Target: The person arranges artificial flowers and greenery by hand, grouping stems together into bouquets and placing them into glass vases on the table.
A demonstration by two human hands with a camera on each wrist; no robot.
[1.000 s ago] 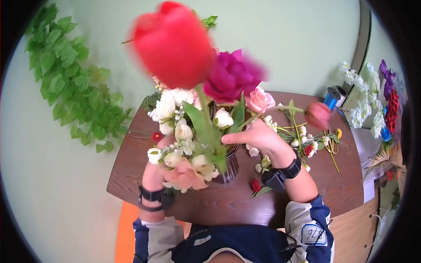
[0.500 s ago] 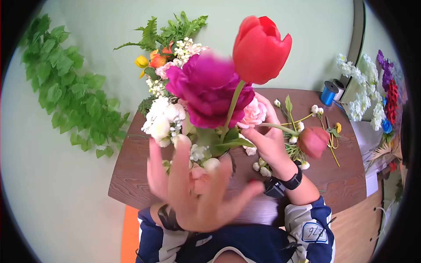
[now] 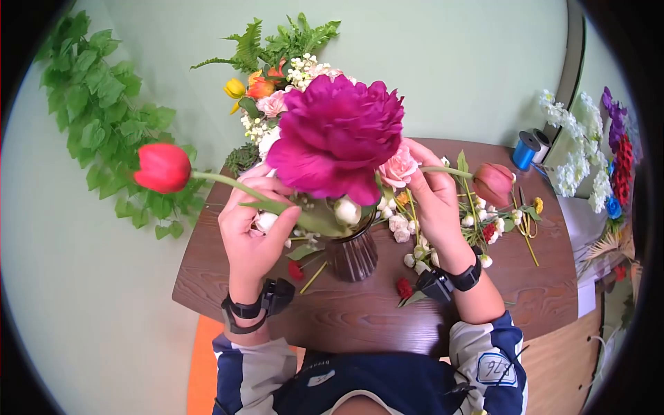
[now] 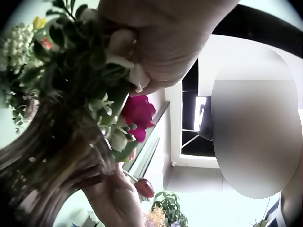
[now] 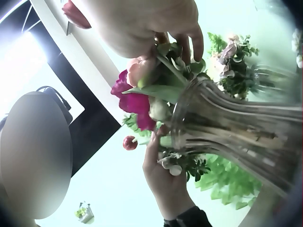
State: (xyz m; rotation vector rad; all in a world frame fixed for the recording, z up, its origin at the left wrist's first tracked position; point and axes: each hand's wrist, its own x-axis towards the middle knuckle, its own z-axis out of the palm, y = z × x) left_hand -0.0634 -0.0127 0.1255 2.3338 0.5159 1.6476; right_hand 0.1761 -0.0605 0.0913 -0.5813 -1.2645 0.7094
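Left hand appears to pinch the stem of the red tulip, now swung left, unblocking the peony; right hand curls at the pink rose, grip unclear, all above the vase.

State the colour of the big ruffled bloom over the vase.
The ruffled bloom is deep magenta; clearest in the head view.

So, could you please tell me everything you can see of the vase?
The vase is brownish, see-through and ribbed lengthwise, seemingly glass, with a round rim. It stands upright on the wooden table. Flowers and leaves crowd its mouth, partly hiding the rim in the head view. The left hand and right hand are near the rim; whether either touches it is unclear.
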